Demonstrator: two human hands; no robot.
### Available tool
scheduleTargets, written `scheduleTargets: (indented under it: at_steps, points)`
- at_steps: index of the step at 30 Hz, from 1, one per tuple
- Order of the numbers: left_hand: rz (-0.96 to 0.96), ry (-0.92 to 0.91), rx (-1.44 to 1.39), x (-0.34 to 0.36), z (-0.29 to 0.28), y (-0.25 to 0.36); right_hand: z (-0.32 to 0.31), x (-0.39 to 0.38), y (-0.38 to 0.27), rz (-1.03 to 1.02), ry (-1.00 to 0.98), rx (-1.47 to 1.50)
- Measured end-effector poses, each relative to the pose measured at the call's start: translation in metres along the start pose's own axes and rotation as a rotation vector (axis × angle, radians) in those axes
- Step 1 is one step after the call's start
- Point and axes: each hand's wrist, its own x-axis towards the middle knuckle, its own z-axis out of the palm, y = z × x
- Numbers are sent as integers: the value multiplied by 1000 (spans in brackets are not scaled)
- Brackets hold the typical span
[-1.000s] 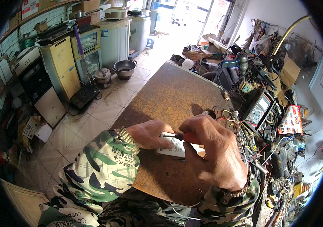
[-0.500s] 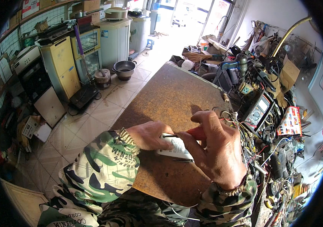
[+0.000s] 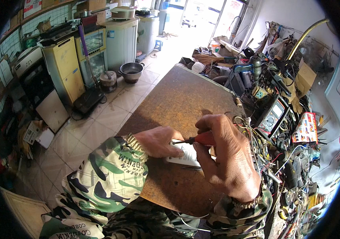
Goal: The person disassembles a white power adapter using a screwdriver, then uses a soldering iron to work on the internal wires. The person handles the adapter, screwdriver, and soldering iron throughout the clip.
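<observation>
My right hand [image 3: 227,157] is closed round the red handle of a screwdriver [image 3: 205,139]. Its dark shaft points left, and the tip meets the upper left part of a flat white plastic case [image 3: 186,157] with small print on it. My left hand [image 3: 160,142] grips the left end of that case, thumb on top, fingers mostly hidden beyond it. The case lies on or just above the brown worktable [image 3: 189,99]; I cannot tell which. A thin dark piece [image 3: 191,168] shows at its near edge, partly covered by my right hand.
Tangled wires, tools and a multimeter [image 3: 274,113] crowd the right side of the table. A blue-handled heat gun or drill [image 3: 247,67] lies farther back. On the tiled floor to the left stand a black pot [image 3: 131,71], a lidded pot [image 3: 108,81] and several cabinets.
My right hand has shifted slightly and its fingers have turned on the screwdriver handle, so more of the red grip and dark shaft shows. My left hand stays on the case.
</observation>
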Motion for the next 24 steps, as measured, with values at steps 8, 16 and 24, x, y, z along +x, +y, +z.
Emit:
scheduleTargets:
  at_steps: [8, 16, 24]
  points:
    - [14, 0, -28, -3, 0, 1, -1, 1, -3, 18, -57, -99]
    - [-53, 24, 28, -15, -3, -1, 4, 5, -5, -78, 5, -42]
    - [146, 62, 77, 12, 12, -34, 6, -8, 10, -15, 10, -119]
